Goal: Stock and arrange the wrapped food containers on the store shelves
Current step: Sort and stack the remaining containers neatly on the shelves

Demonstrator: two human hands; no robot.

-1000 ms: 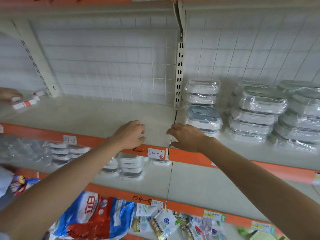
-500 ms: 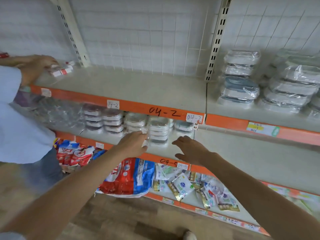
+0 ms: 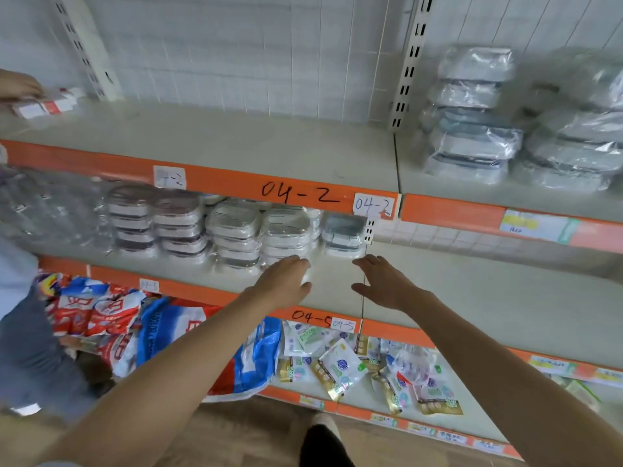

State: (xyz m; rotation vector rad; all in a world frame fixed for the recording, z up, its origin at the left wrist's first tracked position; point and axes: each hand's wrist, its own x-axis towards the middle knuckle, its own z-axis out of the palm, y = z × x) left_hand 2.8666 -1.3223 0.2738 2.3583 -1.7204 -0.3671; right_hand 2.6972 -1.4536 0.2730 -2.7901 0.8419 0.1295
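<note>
Wrapped food containers: stacked in rows at back of middle shelf, under the 04-2 label. Left hand, right hand: both empty, fingers extended just before the stacks, likely poised to straighten them.

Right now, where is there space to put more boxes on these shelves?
The top shelf is bare between the red-and-white boxes at its left end and the wrapped container stacks on its right. The middle shelf is bare right of the grey-lidded stack, beyond the right hand. Its left half is crowded with stacks behind the left hand.
</note>
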